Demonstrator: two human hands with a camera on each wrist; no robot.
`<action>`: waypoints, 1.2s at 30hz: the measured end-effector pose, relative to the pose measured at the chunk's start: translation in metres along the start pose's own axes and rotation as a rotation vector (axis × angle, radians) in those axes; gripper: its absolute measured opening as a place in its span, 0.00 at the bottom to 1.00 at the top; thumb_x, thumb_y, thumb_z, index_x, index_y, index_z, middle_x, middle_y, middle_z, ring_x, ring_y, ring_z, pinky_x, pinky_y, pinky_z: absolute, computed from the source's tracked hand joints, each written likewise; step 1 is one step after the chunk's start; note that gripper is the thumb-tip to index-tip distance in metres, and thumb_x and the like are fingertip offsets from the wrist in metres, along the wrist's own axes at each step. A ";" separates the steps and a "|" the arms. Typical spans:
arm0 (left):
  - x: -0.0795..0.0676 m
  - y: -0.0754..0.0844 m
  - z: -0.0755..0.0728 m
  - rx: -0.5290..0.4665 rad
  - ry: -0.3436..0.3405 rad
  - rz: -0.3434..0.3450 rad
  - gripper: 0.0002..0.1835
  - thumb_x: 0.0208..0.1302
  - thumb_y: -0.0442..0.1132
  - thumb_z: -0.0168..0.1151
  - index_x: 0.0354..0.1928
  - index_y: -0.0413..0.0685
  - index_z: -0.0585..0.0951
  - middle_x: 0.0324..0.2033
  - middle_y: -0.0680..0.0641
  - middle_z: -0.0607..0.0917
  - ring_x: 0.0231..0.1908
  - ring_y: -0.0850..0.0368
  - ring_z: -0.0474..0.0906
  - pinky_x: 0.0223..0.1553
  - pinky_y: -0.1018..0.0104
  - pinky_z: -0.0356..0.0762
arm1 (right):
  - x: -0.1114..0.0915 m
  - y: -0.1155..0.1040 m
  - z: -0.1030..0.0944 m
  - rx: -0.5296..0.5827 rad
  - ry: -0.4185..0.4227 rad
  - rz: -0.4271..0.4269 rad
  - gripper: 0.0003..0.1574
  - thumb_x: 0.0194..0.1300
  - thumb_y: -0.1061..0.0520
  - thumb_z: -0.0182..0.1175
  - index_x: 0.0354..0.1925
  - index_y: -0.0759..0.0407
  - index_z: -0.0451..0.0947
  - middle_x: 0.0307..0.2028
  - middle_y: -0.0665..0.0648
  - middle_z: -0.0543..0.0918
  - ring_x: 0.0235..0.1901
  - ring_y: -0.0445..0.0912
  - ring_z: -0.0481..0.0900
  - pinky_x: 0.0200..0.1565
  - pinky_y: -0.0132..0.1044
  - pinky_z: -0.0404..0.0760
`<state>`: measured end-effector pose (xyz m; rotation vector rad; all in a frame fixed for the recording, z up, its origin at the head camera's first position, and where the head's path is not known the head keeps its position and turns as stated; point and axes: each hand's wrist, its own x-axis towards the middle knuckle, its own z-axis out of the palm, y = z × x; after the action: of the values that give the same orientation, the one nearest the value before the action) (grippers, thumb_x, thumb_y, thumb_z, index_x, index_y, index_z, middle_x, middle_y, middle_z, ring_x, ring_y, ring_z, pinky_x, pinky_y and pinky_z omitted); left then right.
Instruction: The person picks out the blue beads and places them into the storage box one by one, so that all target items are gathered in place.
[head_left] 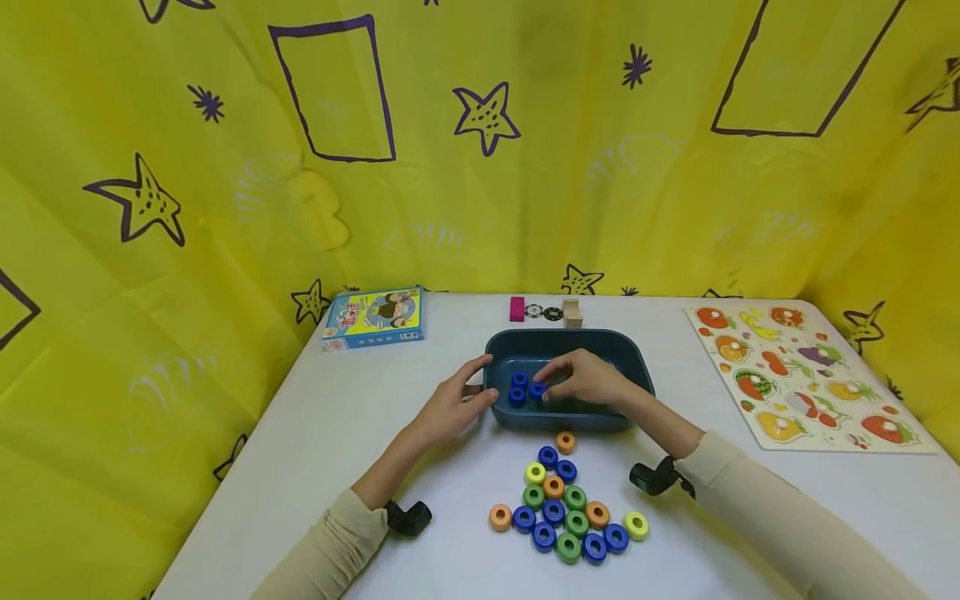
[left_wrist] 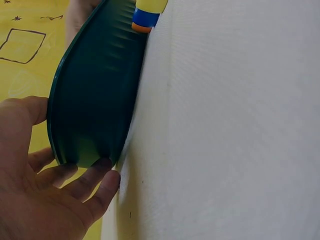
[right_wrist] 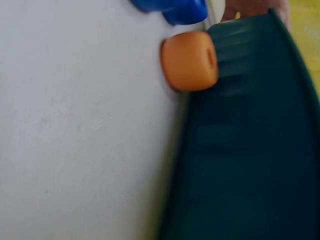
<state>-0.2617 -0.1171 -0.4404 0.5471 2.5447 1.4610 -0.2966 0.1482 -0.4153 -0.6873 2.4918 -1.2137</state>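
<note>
A dark teal plastic bin (head_left: pixel 570 423) stands on the white table. At its left end, my left hand (head_left: pixel 455 402) holds it, thumb at the rim and fingertips against the end wall, as the left wrist view shows. My right hand (head_left: pixel 588 379) reaches into the bin and pinches a blue ring (head_left: pixel 537 391) near its floor. Just left of that ring lie two more blue rings (head_left: pixel 517 395). In front of the bin, loose rings in blue, green, yellow and orange lie on the table; an orange ring (right_wrist: pixel 190 61) is nearest the bin. The right wrist view hides my right fingers.
A blue and yellow box (head_left: pixel 375 318) lies at the back left. Behind the bin stand a pink block (head_left: pixel 517 309), round chips (head_left: pixel 552 313) and a wooden block (head_left: pixel 572 313). A fruit puzzle board (head_left: pixel 802 375) lies to the right. Yellow curtain (head_left: pixel 525 208) encloses the table.
</note>
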 end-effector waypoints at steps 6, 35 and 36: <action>0.001 0.001 0.000 -0.006 0.001 0.024 0.33 0.64 0.56 0.55 0.70 0.66 0.58 0.68 0.54 0.58 0.57 0.54 0.71 0.54 0.54 0.70 | 0.006 0.004 0.003 -0.003 -0.035 0.009 0.14 0.52 0.60 0.69 0.40 0.57 0.84 0.37 0.51 0.84 0.40 0.44 0.80 0.45 0.42 0.76; 0.001 0.001 0.002 -0.010 0.000 -0.002 0.32 0.66 0.51 0.55 0.70 0.64 0.57 0.69 0.53 0.57 0.57 0.51 0.70 0.54 0.53 0.70 | -0.159 -0.016 0.023 -0.062 0.038 0.049 0.17 0.52 0.44 0.68 0.42 0.44 0.83 0.20 0.47 0.73 0.16 0.37 0.63 0.17 0.30 0.62; 0.001 0.000 0.002 -0.010 0.002 -0.002 0.32 0.66 0.52 0.55 0.70 0.65 0.57 0.68 0.54 0.57 0.57 0.52 0.70 0.54 0.54 0.70 | -0.164 -0.013 0.026 -0.049 0.024 0.059 0.17 0.51 0.44 0.69 0.42 0.43 0.82 0.19 0.48 0.71 0.16 0.36 0.62 0.17 0.30 0.61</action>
<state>-0.2621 -0.1151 -0.4411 0.5409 2.5374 1.4738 -0.1424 0.2116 -0.4126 -0.6106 2.5505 -1.1507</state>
